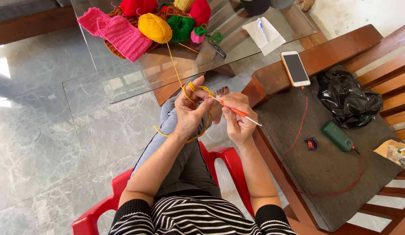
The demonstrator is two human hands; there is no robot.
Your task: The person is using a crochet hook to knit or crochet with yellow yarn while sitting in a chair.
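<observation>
My left hand [190, 109] holds a strand of yellow yarn [174, 69], wound over the raised index finger and pinched between thumb and fingers. A short yellow crocheted chain [202, 130] loops down below that hand. My right hand [237, 117] grips a crochet hook [237, 112] with an orange handle and white ends, its tip at the yarn by my left fingers. The strand runs up to a yellow yarn ball [154, 27] on the glass table [124, 82].
Pink knitted pieces [115, 32], red, green and other yarn balls [181, 27] lie on the glass table. A wooden bench at right carries a phone [295, 68], red cable [298, 135], black plastic bag [348, 100] and green device [337, 135]. I sit on a red plastic chair [102, 209].
</observation>
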